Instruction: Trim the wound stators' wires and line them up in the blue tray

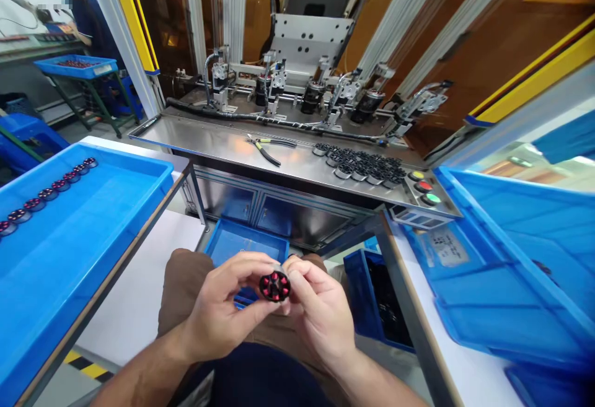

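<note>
A small round black part with red segments [274,287] is held up above the lap, its patterned face turned to the camera. My left hand [227,305] grips it from the left, thumb below and fingers above. My right hand [320,308] is closed at its right side, thumb and fingers pinched against its edge. Similar round parts [48,194] stand in a row inside the blue tray [116,233] on the left. On the metal bench [199,140] lie pliers with black and yellow handles [267,150] and a cluster of black ring-shaped parts [362,165].
A machine with several clamp stations [313,94] stands behind the bench. Yellow, red and green buttons [423,186] are at its right end. Blue bins stand at the right [520,271] and below [360,283]. A person [93,23] works at the far left.
</note>
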Motion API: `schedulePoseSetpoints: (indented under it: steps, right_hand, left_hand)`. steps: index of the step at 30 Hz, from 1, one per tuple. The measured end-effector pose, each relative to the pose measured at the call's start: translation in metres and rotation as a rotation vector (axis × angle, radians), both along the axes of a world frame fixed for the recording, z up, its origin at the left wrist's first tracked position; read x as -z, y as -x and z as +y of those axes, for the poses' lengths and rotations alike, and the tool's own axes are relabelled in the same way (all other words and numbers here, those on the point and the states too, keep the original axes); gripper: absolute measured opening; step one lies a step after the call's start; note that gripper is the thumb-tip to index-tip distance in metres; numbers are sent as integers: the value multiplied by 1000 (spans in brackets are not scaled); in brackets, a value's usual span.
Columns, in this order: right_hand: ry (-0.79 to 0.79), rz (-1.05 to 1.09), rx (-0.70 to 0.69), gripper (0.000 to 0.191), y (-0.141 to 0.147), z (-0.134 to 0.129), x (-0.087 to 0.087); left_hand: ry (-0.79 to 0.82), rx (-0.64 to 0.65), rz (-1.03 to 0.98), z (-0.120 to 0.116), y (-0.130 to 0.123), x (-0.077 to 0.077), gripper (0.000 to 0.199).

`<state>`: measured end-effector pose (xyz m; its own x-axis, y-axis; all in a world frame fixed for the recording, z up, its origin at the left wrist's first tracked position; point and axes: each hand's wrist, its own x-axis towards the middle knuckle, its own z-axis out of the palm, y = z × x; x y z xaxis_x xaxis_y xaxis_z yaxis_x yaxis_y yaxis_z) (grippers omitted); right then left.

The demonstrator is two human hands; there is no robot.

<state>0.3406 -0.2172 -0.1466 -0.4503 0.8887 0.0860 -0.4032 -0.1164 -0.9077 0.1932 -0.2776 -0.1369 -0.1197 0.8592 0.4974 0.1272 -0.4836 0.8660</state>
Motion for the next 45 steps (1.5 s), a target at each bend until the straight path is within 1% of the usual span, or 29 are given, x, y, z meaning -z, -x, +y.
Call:
schedulePoseSetpoints:
  steps: [1, 4, 6, 8, 11, 12, 13, 15, 17, 19, 22, 23, 24, 28, 30, 34, 37, 40, 41, 42, 43, 44, 45]
  right_hand:
    - [-116, -38, 45, 28, -1, 2, -2]
    - [-586, -164, 176, 18, -8, 11, -9]
    - [-853, -217, 194, 12, -14, 16, -14]
    - [-1030, -261, 184, 10, -19, 20, -19]
    - [-1175, -317, 175, 10, -26, 23, -24]
    - [-1195, -316, 160, 10, -28, 24, -25]
    - [-1204, -303, 137, 11, -30, 25, -26]
    - [-1197, -268, 75, 15, -34, 26, -28]
    - [-1167, -256, 26, 22, -38, 29, -27]
    - [-1118, -259, 25, 33, -41, 31, -25]
    - [-1049, -227, 57, 57, -42, 35, -22]
    - [-1046, -217, 55, 58, -41, 36, -22]
    - [-1056, -216, 42, 54, -40, 37, -23]
    - [-1118, -265, 8, 22, -38, 38, -29]
    - [-1122, -277, 26, 13, -38, 37, -31]
    - [-1112, -330, 77, 10, -37, 31, -34]
    - [-1046, -365, 93, 12, -34, 27, -39]
    - [-1003, -362, 47, 13, -32, 28, -46]
    - [-1008, -351, 16, 12, -32, 29, -48]
    - [-1020, -343, -16, 12, -32, 30, -50]
    - [-1042, -336, -46, 11, -32, 32, -51]
    - [-1066, -335, -75, 11, -32, 34, -53]
    - [-1089, -334, -96, 11, -33, 35, -55]
  left_hand:
    - [48, 50, -69, -1, 1, -1, 45]
    - [152, 218, -320, -2, 3, -4, 34]
    - [216, 305, -526, -1, 4, -4, 35]
    - [367, 405, -684, 2, 3, -2, 44]
    - [647, 604, -759, 5, -2, 3, 47]
    - [691, 640, -768, 5, -3, 4, 45]
    - [701, 639, -779, 5, -4, 4, 42]
    - [675, 571, -797, 3, -5, 4, 38]
    - [647, 519, -806, 1, -5, 3, 38]
    - [640, 498, -802, -1, -4, 2, 39]
    - [641, 479, -786, -1, -4, 2, 39]
    - [639, 473, -781, -1, -5, 2, 39]
    - [637, 469, -778, -1, -5, 2, 39]
    - [613, 454, -775, 1, -7, 3, 39]
    - [589, 442, -772, 2, -7, 4, 38]
    - [517, 432, -752, 1, -9, 5, 35]
    - [410, 419, -761, 2, -9, 1, 35]
    - [284, 369, -807, 6, -7, -4, 44]
    - [275, 356, -825, 8, -6, -5, 48]
    - [302, 360, -832, 11, -5, -5, 49]
    - [372, 394, -827, 14, -4, -4, 48]
    - [468, 468, -813, 17, -3, -2, 49]
    - [571, 579, -789, 19, -3, 0, 55]
